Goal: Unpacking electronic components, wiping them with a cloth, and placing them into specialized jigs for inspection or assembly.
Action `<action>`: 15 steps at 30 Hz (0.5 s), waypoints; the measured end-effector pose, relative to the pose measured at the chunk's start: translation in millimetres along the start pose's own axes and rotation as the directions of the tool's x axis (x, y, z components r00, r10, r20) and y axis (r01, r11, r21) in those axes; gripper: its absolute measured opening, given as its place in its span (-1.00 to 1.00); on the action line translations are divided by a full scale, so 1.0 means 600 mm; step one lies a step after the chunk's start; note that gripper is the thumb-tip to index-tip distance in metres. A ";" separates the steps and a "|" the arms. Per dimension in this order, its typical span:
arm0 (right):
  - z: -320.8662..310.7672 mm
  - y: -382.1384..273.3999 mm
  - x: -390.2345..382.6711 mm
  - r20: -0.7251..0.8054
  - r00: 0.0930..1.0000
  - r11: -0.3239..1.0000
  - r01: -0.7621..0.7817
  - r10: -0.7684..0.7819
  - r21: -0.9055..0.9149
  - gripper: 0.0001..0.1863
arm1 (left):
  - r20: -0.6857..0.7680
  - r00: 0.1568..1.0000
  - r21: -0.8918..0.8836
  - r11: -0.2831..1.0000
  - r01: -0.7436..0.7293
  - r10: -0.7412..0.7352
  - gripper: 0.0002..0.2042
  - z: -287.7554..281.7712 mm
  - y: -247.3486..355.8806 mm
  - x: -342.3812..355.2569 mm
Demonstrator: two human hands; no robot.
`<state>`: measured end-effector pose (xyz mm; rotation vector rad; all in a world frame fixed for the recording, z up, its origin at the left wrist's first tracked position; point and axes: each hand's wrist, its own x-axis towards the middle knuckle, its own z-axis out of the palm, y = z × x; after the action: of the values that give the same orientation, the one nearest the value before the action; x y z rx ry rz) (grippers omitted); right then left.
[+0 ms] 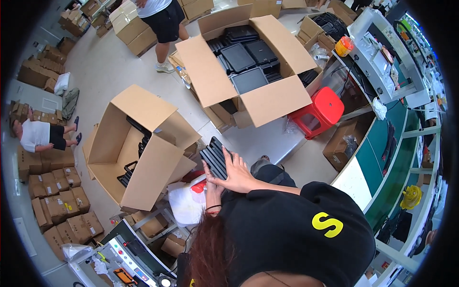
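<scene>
The left hand (213,185) and the right hand (237,175) close from either side around a stack of black flat pieces (215,158), gripped in front of the body. Left of it stands an open carton (111,165) (more black parts lie inside); beyond it, a larger open carton (267,109) holds black panels (237,58), with a red stool (325,107) beside that carton.

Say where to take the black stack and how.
Probably at the far end of the black stack, coming from the picture's upper left: that end projects past the left hand and right hand. Squeeze across all layers; the parallel edges suggest separate flat pieces that could slide.
</scene>
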<state>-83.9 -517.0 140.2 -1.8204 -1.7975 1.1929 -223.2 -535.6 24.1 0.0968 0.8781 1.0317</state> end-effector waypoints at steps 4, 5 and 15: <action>-0.076 0.065 -0.018 -0.080 0.997 0.998 -0.012 0.007 -0.054 0.30 | -0.001 1.000 0.100 0.995 0.026 -0.027 -0.37 0.087 -0.055 0.018; -0.093 0.082 -0.023 -0.103 0.995 0.996 -0.003 -0.006 -0.089 0.29 | 0.001 0.999 0.132 0.990 0.048 -0.049 -0.37 0.106 -0.061 0.027; -0.218 0.188 -0.034 -0.402 0.890 0.973 -0.163 0.215 0.161 0.09 | 0.011 0.966 0.456 0.861 0.224 -0.258 -0.37 0.321 -0.106 0.147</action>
<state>90.0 -512.1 143.5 -2.0258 -1.3047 0.8633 -29.0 -440.2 71.5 0.4054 1.0237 0.5694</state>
